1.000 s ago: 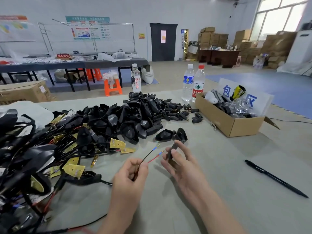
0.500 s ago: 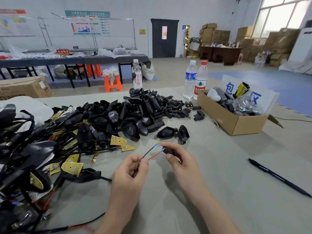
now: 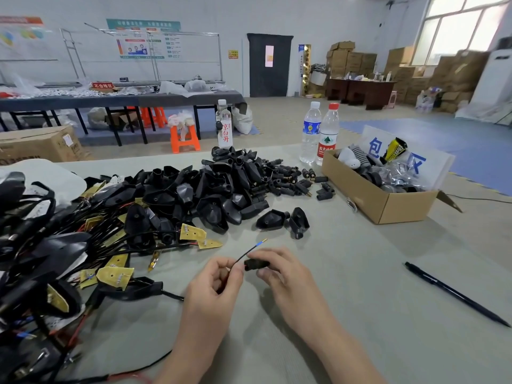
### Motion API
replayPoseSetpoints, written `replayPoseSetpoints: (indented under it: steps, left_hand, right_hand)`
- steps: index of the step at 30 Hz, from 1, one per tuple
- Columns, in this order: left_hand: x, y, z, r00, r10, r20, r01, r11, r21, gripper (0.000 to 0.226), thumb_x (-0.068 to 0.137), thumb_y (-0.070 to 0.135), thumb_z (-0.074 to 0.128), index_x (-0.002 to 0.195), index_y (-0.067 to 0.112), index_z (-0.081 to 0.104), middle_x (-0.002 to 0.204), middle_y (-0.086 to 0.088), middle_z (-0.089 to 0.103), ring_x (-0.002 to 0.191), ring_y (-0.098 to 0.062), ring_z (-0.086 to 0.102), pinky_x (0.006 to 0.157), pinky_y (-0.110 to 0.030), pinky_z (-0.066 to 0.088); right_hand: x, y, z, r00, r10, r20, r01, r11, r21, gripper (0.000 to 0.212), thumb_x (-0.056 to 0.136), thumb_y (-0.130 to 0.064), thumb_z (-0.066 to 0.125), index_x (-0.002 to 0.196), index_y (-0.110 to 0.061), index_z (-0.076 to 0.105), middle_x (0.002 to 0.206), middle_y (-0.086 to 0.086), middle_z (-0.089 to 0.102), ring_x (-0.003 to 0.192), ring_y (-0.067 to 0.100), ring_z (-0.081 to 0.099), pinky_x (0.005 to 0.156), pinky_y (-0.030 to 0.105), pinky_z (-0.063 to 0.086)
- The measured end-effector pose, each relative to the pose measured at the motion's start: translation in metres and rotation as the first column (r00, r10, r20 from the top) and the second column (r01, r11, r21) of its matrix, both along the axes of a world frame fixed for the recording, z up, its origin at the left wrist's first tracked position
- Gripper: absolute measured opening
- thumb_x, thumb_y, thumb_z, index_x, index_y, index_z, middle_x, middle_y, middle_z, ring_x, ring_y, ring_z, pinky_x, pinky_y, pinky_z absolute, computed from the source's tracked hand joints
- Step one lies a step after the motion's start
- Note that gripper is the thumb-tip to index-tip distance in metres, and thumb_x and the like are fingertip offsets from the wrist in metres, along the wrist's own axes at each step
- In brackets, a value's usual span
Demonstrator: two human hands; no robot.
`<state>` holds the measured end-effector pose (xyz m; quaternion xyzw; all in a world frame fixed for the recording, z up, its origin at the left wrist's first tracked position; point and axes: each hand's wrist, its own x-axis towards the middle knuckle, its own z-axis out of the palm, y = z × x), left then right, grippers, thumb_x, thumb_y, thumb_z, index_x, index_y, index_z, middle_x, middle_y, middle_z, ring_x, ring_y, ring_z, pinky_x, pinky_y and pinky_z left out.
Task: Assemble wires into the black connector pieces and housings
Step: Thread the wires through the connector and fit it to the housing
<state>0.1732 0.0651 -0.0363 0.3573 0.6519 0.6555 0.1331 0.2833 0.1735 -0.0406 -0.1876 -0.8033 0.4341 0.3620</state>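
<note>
Counter [image 3: 360, 273]: flat grey-green, no pattern. Connector piece [image 3: 256, 264] I hold: black, a speck of red at one end. Wire [image 3: 246, 252]: black jacket, blue sleeve, brass-yellow tip. Heap of housings [image 3: 210, 195]: glossy black. Small boards [image 3: 192, 231]: mustard yellow, pale solder dots. Pen [image 3: 454, 293]: black. Box [image 3: 388, 209]: plain brown cardboard. Sign [image 3: 415, 159] behind it: white, blue characters. First bottle [image 3: 310, 134]: clear, white cap, blue label. Second bottle [image 3: 328, 134]: clear, red cap, red-and-green label. Stool [image 3: 184, 137]: orange.

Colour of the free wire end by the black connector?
Wire end: blue, with a yellowish bare tip. Head view.
</note>
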Motion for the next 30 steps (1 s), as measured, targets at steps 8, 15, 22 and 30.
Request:
replayPoseSetpoints:
  steps: [8,15,22,30]
  left_hand:
    - [-0.007,-0.001,-0.001,0.999,-0.022,0.042,0.019,0.998,0.064,0.008,0.092,0.028,0.066,0.088,0.035,0.067,0.062,0.008,0.055,0.055,-0.006,0.048,0.055,-0.015,0.042]
    - [-0.010,-0.001,0.001,0.987,-0.072,0.147,0.055,0.991,0.118,0.005,0.084,0.029,0.069,0.087,0.026,0.071,0.069,0.010,0.064,0.064,-0.006,0.058,0.060,-0.012,0.046]
    - [-0.011,-0.003,0.003,0.962,-0.167,0.216,0.137,0.979,0.148,0.023,0.091,0.042,0.070,0.077,0.023,0.069,0.075,0.003,0.064,0.073,-0.009,0.059,0.073,-0.022,0.049]
    - [-0.017,0.000,0.006,0.892,-0.171,0.417,0.074,0.968,0.239,0.020,0.073,0.043,0.082,0.071,0.026,0.072,0.079,0.001,0.068,0.075,-0.012,0.065,0.068,-0.021,0.054]
  right_hand:
    - [-0.002,0.004,0.011,0.965,-0.107,-0.238,-0.031,0.857,-0.514,0.032,0.096,0.004,0.057,0.111,-0.021,0.070,0.103,-0.004,0.076,0.102,0.007,0.069,0.087,0.017,0.052]
    - [-0.004,0.003,0.010,0.919,-0.146,-0.367,-0.214,0.598,-0.772,0.026,0.092,0.004,0.062,0.114,-0.009,0.065,0.104,0.011,0.076,0.097,0.018,0.073,0.078,0.021,0.057]
    - [-0.002,0.004,0.011,0.926,-0.123,-0.357,-0.237,0.545,-0.804,0.026,0.093,0.002,0.061,0.117,-0.008,0.063,0.101,0.014,0.077,0.095,0.022,0.074,0.076,0.023,0.058]
    - [-0.002,0.001,0.013,0.925,-0.064,-0.375,-0.309,0.450,-0.838,0.028,0.089,0.002,0.062,0.116,-0.005,0.061,0.097,0.013,0.077,0.086,0.017,0.074,0.071,0.020,0.058]
